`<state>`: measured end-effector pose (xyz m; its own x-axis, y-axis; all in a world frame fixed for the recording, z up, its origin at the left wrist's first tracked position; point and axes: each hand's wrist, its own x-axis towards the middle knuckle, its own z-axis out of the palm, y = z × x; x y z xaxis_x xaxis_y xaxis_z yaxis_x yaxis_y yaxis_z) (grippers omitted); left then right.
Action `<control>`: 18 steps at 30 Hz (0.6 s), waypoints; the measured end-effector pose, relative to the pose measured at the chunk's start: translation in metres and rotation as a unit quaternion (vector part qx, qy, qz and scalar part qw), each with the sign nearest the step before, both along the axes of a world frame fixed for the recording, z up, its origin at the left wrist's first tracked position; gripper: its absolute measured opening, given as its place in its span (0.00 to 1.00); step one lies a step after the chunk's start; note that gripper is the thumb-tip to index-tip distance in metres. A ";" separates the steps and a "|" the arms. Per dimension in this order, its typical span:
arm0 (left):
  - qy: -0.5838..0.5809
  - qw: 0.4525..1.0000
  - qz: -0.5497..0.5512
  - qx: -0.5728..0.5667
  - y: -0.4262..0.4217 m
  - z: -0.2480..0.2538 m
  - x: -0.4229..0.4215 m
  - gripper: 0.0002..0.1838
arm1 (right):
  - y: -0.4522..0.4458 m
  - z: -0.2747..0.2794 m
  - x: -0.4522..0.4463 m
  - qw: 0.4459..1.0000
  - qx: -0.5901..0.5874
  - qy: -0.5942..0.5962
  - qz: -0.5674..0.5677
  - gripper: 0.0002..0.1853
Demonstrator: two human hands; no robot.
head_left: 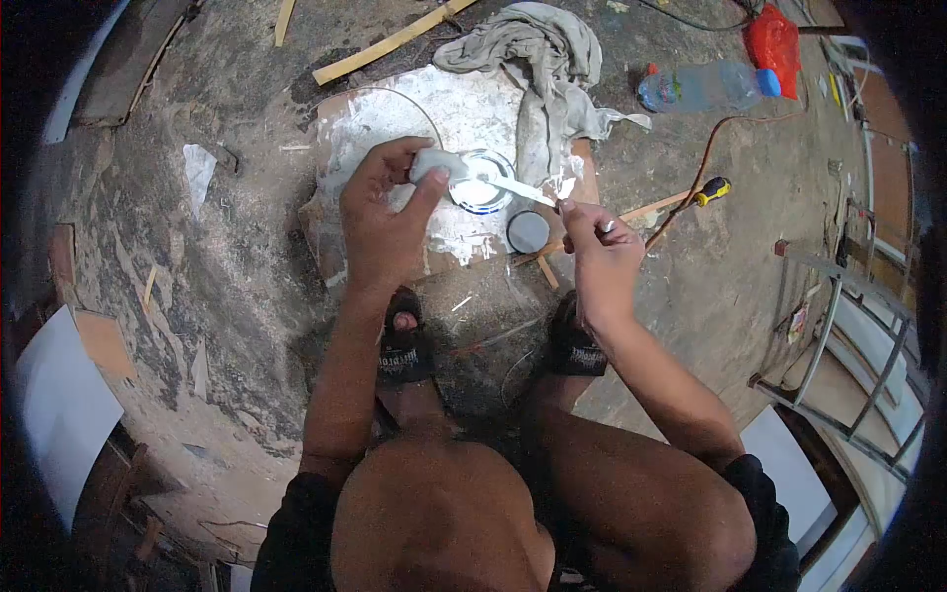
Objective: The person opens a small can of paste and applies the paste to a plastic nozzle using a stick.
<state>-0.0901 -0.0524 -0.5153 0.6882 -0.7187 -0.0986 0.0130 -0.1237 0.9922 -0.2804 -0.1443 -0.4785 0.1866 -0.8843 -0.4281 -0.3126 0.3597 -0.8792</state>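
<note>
My left hand (390,222) grips a small whitish object (434,166) between thumb and fingers, at the left edge of a round open can (481,202) with white stuff inside. My right hand (604,242) pinches the dark end of a flat white-coated stick (523,189); its other end is over the can. A round grey lid (529,232) lies just below and right of the can. Under these is a board (370,118) smeared with white. What exactly the whitish object is, I cannot make out.
A crumpled grey cloth (547,49) lies behind the can. Farther right are a plastic bottle (705,87), a red bag (772,47) and a yellow-black screwdriver (712,191). Wooden strips (390,44) lie at the top. A metal frame (853,326) stands at the right.
</note>
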 end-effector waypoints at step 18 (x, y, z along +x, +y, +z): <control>0.073 0.978 -0.084 -0.179 0.012 0.002 -0.007 0.18 | -0.014 0.040 -0.006 0.975 -0.208 -0.062 0.045 0.05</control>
<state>-0.0974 -0.0404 -0.5137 0.5555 -0.8264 0.0920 0.1670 0.2193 0.9613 -0.2868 -0.1586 -0.4389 0.2997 -0.9540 -0.0050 -0.2091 -0.0606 -0.9760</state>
